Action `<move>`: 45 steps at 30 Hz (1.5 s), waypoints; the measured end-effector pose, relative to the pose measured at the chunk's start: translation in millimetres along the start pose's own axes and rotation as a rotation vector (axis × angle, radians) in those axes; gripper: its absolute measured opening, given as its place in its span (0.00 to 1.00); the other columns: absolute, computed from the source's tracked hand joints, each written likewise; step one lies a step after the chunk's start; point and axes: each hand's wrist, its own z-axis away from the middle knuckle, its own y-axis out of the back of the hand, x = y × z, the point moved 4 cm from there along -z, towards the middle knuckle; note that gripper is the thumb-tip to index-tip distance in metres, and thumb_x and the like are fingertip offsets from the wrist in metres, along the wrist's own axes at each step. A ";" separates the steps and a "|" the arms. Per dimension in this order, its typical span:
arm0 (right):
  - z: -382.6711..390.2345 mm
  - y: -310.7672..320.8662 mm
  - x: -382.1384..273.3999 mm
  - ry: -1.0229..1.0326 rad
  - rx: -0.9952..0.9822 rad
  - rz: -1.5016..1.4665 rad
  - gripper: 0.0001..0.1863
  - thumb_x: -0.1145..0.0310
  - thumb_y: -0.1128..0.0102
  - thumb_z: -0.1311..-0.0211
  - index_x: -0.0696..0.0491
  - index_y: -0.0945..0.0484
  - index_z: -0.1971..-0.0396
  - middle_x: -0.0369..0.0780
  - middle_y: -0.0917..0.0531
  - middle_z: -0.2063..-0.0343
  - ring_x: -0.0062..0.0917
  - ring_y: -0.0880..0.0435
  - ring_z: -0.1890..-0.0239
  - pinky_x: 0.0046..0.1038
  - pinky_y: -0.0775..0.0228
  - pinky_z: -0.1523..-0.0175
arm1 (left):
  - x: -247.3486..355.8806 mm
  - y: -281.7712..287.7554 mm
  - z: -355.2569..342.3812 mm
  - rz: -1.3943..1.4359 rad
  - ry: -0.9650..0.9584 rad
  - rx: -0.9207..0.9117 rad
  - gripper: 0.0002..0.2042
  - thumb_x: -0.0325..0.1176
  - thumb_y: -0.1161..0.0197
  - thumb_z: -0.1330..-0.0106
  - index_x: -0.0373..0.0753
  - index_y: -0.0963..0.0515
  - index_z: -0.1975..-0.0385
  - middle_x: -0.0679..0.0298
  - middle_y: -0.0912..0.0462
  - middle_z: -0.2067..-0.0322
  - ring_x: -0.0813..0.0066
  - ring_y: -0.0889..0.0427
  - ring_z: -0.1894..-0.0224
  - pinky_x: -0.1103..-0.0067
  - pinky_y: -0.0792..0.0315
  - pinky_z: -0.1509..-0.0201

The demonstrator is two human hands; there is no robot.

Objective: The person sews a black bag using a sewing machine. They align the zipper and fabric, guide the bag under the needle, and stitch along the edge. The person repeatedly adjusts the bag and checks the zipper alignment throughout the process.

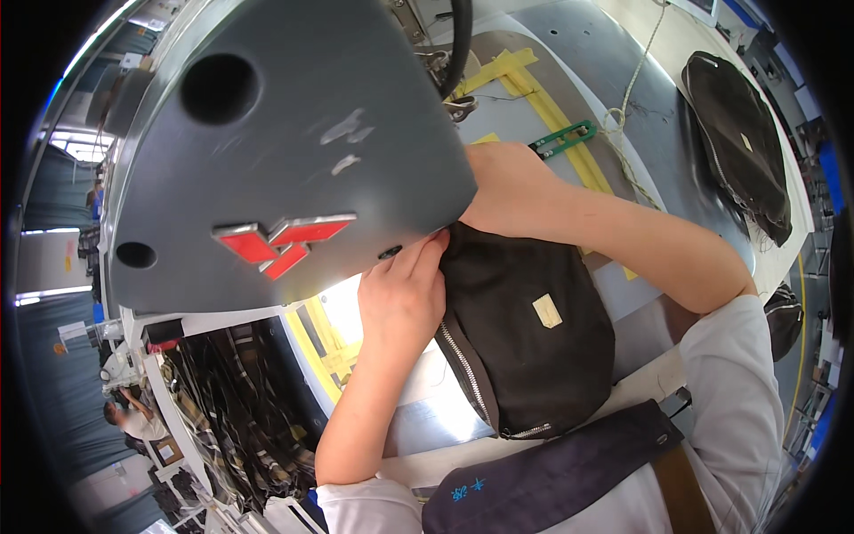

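A black fabric bag [569,276] lies on the sewing machine bed, with a silver zipper [466,369] along its left side and a small cream label on its face. At its far left edge, my left hand [405,285] has its fingers closed together on the cloth. My right hand [511,187] rests at the bag's far end, wrist bent inward; its fingers are hidden behind the machine head. The grey sewing machine head [302,160] with a red emblem also covers the needle area. Green thread snips [565,140] lie just beyond my right wrist.
Yellow tape [551,102] marks the machine bed. Another black zippered bag [738,142] lies at the far right, and part of a third [783,320] shows below it. A pale cord [629,98] runs over the table. Dark and plaid cloth [240,400] hangs in a heap at the left.
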 end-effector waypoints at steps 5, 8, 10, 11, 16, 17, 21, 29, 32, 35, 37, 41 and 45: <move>-1.0 -0.9 0.3 -0.037 -0.031 0.051 0.05 0.68 0.42 0.50 0.52 0.24 0.75 0.39 0.19 0.72 0.35 0.19 0.66 0.35 0.28 0.62 | 0.8 -2.1 -0.4 0.026 -0.004 -0.004 0.14 0.21 0.40 0.49 0.38 0.21 0.60 0.64 0.19 0.57 0.62 0.20 0.58 0.71 0.25 0.55; -0.6 -1.8 1.3 -0.048 0.002 0.024 0.05 0.67 0.41 0.50 0.52 0.23 0.74 0.39 0.19 0.71 0.35 0.19 0.65 0.35 0.28 0.61 | 0.6 -4.6 1.0 0.033 -0.001 0.000 0.15 0.24 0.38 0.45 0.40 0.21 0.56 0.63 0.21 0.56 0.61 0.20 0.57 0.70 0.27 0.55; -1.2 -3.3 3.2 -0.003 0.026 -0.055 0.06 0.67 0.39 0.50 0.53 0.22 0.74 0.39 0.19 0.70 0.35 0.19 0.64 0.35 0.28 0.61 | 0.5 -4.5 0.3 0.025 -0.031 0.030 0.16 0.27 0.37 0.44 0.41 0.22 0.54 0.63 0.21 0.56 0.61 0.21 0.57 0.69 0.28 0.53; -1.9 -6.0 8.1 0.053 0.050 -0.121 0.06 0.67 0.38 0.51 0.53 0.22 0.74 0.39 0.19 0.70 0.35 0.19 0.64 0.34 0.28 0.60 | 0.8 -3.7 0.4 0.026 -0.028 0.028 0.16 0.28 0.37 0.43 0.42 0.22 0.53 0.63 0.22 0.56 0.61 0.21 0.56 0.69 0.28 0.52; -6.1 -9.5 11.4 0.233 0.057 -0.219 0.07 0.66 0.37 0.50 0.54 0.20 0.76 0.38 0.20 0.71 0.35 0.20 0.64 0.34 0.28 0.60 | -1.0 -3.3 1.0 0.029 -0.006 0.013 0.16 0.30 0.38 0.42 0.42 0.22 0.52 0.64 0.22 0.56 0.62 0.22 0.55 0.69 0.30 0.50; -5.8 -8.8 10.5 0.261 0.096 -0.170 0.07 0.66 0.36 0.50 0.54 0.20 0.77 0.38 0.20 0.71 0.35 0.20 0.64 0.34 0.28 0.60 | -0.6 -3.0 0.8 0.030 -0.007 0.013 0.16 0.30 0.38 0.42 0.42 0.22 0.52 0.64 0.21 0.55 0.63 0.22 0.55 0.69 0.30 0.50; 8.0 8.7 -6.6 0.280 0.182 0.075 0.06 0.68 0.37 0.48 0.54 0.21 0.77 0.38 0.21 0.68 0.34 0.21 0.64 0.34 0.29 0.59 | -1.9 0.6 2.0 0.031 -0.001 0.020 0.16 0.30 0.37 0.42 0.42 0.21 0.53 0.65 0.21 0.55 0.64 0.22 0.55 0.69 0.30 0.51; 23.3 2.2 -16.1 0.580 0.168 0.400 0.05 0.72 0.41 0.53 0.55 0.23 0.74 0.37 0.23 0.71 0.28 0.23 0.62 0.30 0.30 0.58 | -2.0 -0.9 2.2 0.040 -0.006 0.022 0.15 0.30 0.37 0.43 0.42 0.21 0.54 0.65 0.21 0.55 0.65 0.21 0.56 0.70 0.30 0.52; 27.1 -1.9 -17.5 0.669 0.179 0.484 0.06 0.71 0.42 0.54 0.55 0.23 0.75 0.36 0.24 0.71 0.26 0.24 0.61 0.27 0.32 0.59 | -1.2 -1.1 1.2 0.023 -0.010 0.009 0.16 0.29 0.37 0.43 0.41 0.21 0.54 0.65 0.21 0.55 0.65 0.21 0.56 0.70 0.29 0.52; 33.4 -0.9 -19.5 0.694 0.174 0.543 0.07 0.70 0.42 0.54 0.56 0.22 0.74 0.35 0.25 0.70 0.25 0.25 0.62 0.26 0.34 0.60 | 0.1 -1.5 1.7 0.012 -0.015 -0.002 0.16 0.29 0.37 0.44 0.41 0.21 0.54 0.65 0.21 0.55 0.64 0.21 0.56 0.70 0.29 0.51; 37.2 -0.2 -20.6 0.671 0.139 0.570 0.07 0.69 0.42 0.53 0.56 0.22 0.74 0.35 0.25 0.69 0.25 0.26 0.63 0.26 0.34 0.61 | 0.8 -0.2 2.0 0.019 -0.032 0.017 0.17 0.27 0.36 0.46 0.40 0.21 0.54 0.64 0.21 0.54 0.64 0.21 0.56 0.70 0.28 0.51; 44.2 -1.6 -21.1 0.644 0.081 0.615 0.09 0.68 0.43 0.52 0.55 0.20 0.71 0.33 0.26 0.67 0.24 0.27 0.63 0.25 0.35 0.61 | -4.0 -0.9 6.7 0.119 0.048 -0.007 0.19 0.24 0.36 0.49 0.39 0.22 0.54 0.63 0.20 0.54 0.61 0.20 0.56 0.71 0.26 0.51; 47.2 -0.7 -22.0 0.640 0.105 0.647 0.10 0.67 0.43 0.51 0.54 0.18 0.70 0.33 0.26 0.67 0.23 0.27 0.63 0.23 0.35 0.61 | -8.3 -3.6 8.8 0.132 0.087 -0.013 0.19 0.22 0.37 0.50 0.37 0.22 0.54 0.63 0.20 0.53 0.60 0.19 0.56 0.71 0.25 0.52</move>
